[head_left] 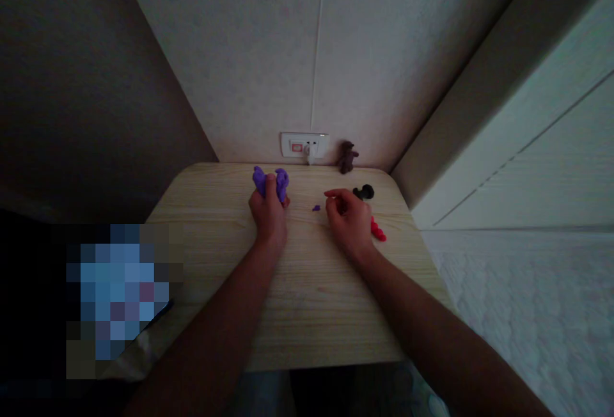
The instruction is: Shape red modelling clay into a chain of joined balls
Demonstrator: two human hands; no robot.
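My left hand (268, 212) is closed around a lump of purple clay (271, 181) that sticks up above the fingers, resting on a small light wooden table (307, 295). My right hand (348, 215) rests on the table to the right with its fingers curled and pinched together; I cannot make out anything in them. A tiny purple clay crumb (316, 208) lies between the two hands. A red clay piece (378, 231) lies just right of my right hand. A black clay piece (365, 192) sits just behind it.
A small dark brown clay figure (348, 157) stands at the back of the table by the wall. A white wall socket (304, 145) with a plug sits above the back edge. A white bed or mattress (518, 302) borders the right side; a blurred screen (119, 289) is at lower left.
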